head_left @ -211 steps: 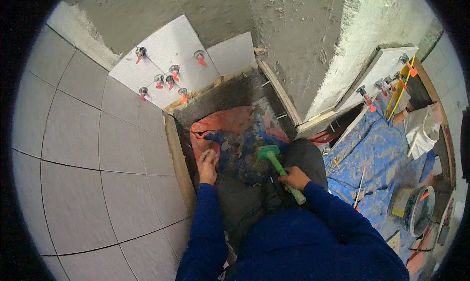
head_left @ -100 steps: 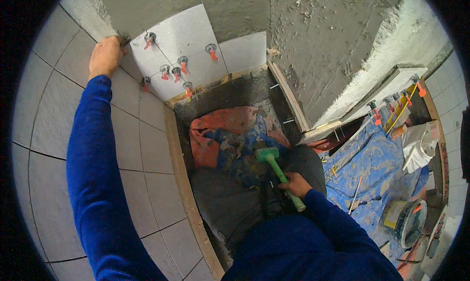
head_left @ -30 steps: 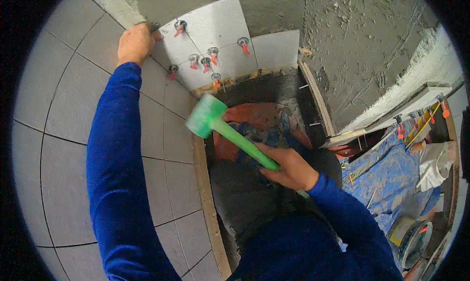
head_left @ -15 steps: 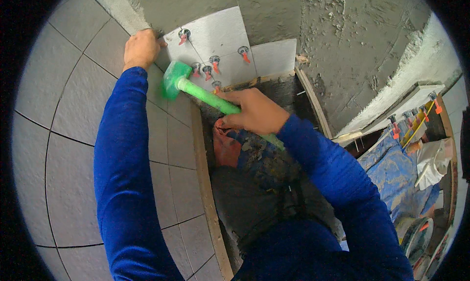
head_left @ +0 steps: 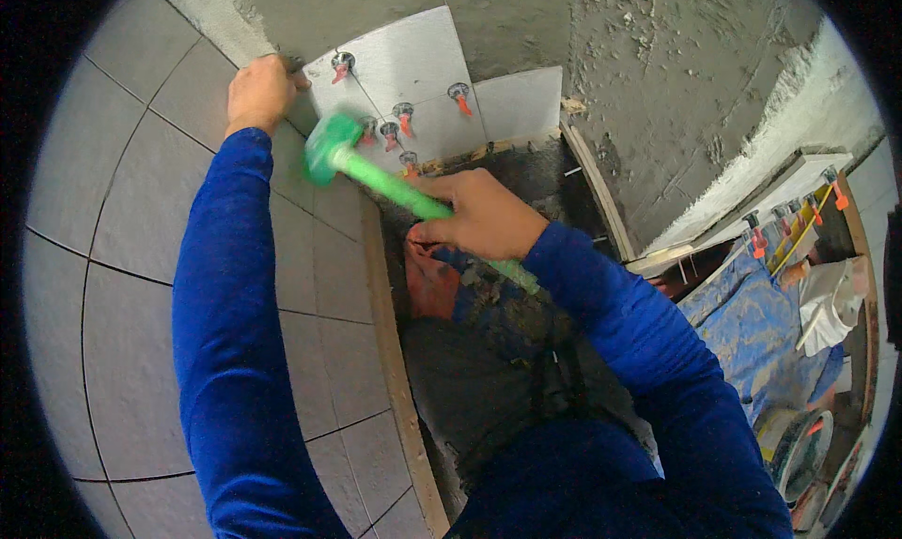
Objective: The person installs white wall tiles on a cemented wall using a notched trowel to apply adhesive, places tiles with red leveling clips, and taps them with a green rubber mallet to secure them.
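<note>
My right hand (head_left: 490,215) is wrapped round the bright green handle of a rubber mallet (head_left: 399,189). The mallet's green head (head_left: 331,147) is smeared by motion and lies over the grey wall tiles (head_left: 299,221) near the corner. At the top edge of those tiles is my left hand (head_left: 259,90), its fingers curled over the edge and its thumb toward a white tile (head_left: 399,50). Several round tile levelling clips with red caps, such as one clip (head_left: 404,116), sit along the white tiles' joints. What lies under my left fingers is hidden.
Rough grey mortar (head_left: 676,97) covers the wall above. Wooden strips (head_left: 598,191) edge the dark recess below the white tiles. To the right are a blue tarp (head_left: 742,323), a white bag (head_left: 832,304), a bucket (head_left: 799,445) and more red-capped clips (head_left: 756,234).
The whole scene has shifted slightly left in the picture. The mallet head is still blurred near the same tiles, and both hands keep nearly the same places.
</note>
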Motion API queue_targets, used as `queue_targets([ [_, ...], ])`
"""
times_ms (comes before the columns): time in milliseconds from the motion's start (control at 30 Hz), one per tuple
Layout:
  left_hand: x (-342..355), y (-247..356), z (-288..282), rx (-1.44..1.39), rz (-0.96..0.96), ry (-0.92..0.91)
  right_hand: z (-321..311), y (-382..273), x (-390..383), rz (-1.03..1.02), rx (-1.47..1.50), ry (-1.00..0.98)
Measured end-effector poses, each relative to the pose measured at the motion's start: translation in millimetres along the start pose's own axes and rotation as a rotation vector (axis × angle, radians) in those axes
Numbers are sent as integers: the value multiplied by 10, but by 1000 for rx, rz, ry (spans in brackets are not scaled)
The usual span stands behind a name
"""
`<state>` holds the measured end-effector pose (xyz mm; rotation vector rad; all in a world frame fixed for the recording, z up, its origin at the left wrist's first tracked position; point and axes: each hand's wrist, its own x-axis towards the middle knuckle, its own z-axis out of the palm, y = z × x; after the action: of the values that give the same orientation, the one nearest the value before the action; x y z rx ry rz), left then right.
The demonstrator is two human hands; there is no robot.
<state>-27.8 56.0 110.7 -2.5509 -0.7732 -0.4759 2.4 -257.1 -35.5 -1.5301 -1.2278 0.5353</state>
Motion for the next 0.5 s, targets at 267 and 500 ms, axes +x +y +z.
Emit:
queue_targets([
  [267,-31,8,-33,-31,62,55,-27,28,15,-10,-58,68],
  [500,-14,18,-31,-3,40,34,206,280,-724,43,237,85],
])
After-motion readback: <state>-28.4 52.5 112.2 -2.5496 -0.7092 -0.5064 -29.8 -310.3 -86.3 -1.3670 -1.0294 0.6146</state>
